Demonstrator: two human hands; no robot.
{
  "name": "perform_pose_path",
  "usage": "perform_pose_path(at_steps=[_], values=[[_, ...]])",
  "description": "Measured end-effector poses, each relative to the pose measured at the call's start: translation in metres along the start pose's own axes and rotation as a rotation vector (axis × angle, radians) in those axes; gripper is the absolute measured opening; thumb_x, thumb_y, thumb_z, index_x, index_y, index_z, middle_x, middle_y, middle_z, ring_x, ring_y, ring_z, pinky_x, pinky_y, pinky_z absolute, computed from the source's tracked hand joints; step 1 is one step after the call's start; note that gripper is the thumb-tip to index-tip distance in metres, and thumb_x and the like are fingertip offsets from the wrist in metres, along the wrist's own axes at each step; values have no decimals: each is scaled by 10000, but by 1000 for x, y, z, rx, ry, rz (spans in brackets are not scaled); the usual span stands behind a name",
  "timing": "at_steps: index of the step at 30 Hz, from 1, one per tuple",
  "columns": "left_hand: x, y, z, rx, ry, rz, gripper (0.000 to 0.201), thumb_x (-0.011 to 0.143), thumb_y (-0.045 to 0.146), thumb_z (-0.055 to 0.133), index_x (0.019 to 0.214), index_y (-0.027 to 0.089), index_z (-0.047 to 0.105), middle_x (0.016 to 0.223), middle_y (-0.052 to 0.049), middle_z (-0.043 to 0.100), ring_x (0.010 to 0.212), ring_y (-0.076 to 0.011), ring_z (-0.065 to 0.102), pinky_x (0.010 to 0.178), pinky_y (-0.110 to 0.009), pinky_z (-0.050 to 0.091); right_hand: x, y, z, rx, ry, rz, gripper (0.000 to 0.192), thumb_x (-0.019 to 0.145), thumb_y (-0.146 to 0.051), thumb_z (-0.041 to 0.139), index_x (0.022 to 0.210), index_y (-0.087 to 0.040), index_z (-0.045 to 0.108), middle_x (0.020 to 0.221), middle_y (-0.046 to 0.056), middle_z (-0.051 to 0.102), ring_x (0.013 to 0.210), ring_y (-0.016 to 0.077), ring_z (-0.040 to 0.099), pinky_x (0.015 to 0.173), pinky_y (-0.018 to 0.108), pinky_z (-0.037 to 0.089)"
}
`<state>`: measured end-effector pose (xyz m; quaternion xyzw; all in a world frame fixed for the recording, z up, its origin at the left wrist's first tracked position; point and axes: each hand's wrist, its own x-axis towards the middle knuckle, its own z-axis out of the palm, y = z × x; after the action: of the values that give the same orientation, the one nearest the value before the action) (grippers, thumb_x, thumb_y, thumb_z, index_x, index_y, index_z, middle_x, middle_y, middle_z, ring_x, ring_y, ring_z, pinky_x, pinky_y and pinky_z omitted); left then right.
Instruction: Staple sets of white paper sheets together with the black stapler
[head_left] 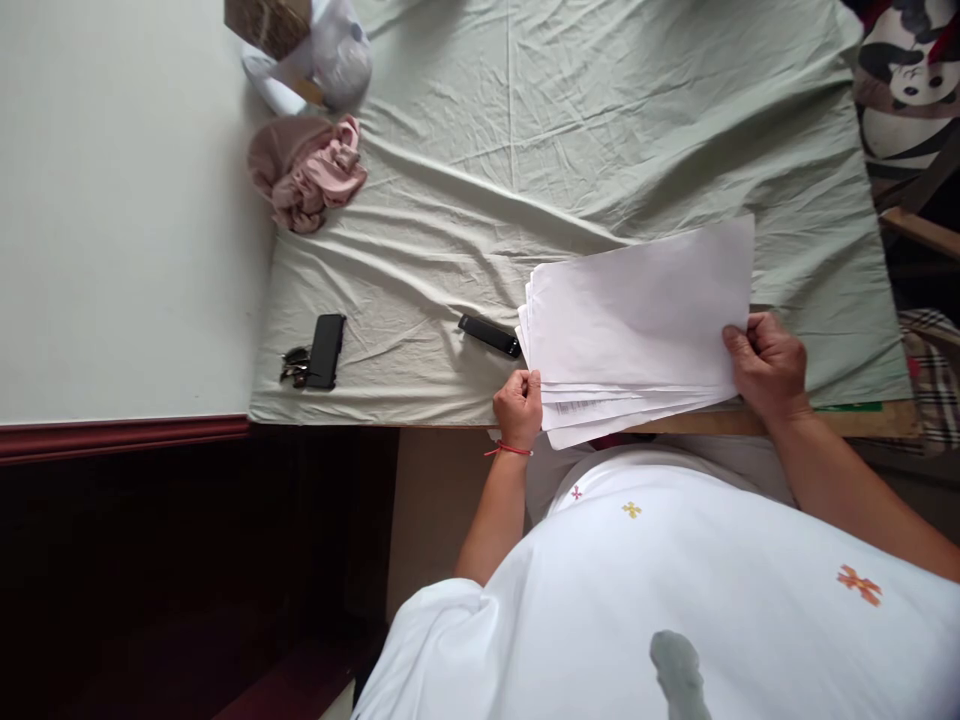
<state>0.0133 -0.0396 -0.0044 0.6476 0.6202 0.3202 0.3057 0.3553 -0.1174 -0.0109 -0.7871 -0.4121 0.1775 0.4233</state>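
Between my two hands I hold a loose stack of white paper sheets [637,310], tilted above the table's front edge. The sheets fan out unevenly at the left and lower sides, and some print shows on one lower sheet. My left hand [519,408], with a red string at the wrist, is closed on the stack's lower left corner. On the right edge, my right hand [769,365] pinches the sheets with the thumb on top. A black stapler [489,335] lies on the cloth just left of the stack, its right end near the paper.
A pale green wrinkled cloth [450,240] covers the table. At left lie a black phone [326,351] and keys [295,366]. Behind them are a crumpled pink cloth [311,175] and a plastic bag [341,55]. A panda-print cushion [911,95] is at far right.
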Motion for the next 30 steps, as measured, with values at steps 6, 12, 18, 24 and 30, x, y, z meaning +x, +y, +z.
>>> perform_pose_path(at_steps=[6,12,18,24,30], values=[[1,2,0,11,12,2,297,959,407,592,741,205,606,577,47,471,566,-116,429,622,-256,332,1,-8,2,21,-3,32,301,834,-468,633,928,-186,683,683,-25,603,643,130,497,658,277,399],[4,-4,-4,-81,-33,-4,257,957,420,617,854,192,679,636,33,559,617,-120,495,662,-246,394,10,-19,-4,315,-240,268,378,679,-441,819,943,-184,736,769,2,719,652,130,543,600,257,437],[5,-4,-5,-568,-110,-63,414,830,556,791,1004,188,715,986,-50,763,944,-173,695,904,-276,542,2,-23,-25,681,-430,294,484,692,-346,920,1157,-289,797,1151,7,799,1037,156,693,949,256,548],[16,20,-18,-739,-35,-29,450,756,536,882,1015,210,712,963,-28,736,937,-161,693,895,-268,560,3,-33,-40,689,-373,173,459,671,-275,942,1114,-310,829,1166,-4,807,1060,175,722,1058,341,553],[45,37,-36,-680,103,148,430,732,532,902,920,218,676,795,15,603,898,-149,664,884,-262,559,19,-50,-48,634,-229,-39,207,640,-249,947,817,-240,841,980,10,824,928,184,737,1017,398,582]])
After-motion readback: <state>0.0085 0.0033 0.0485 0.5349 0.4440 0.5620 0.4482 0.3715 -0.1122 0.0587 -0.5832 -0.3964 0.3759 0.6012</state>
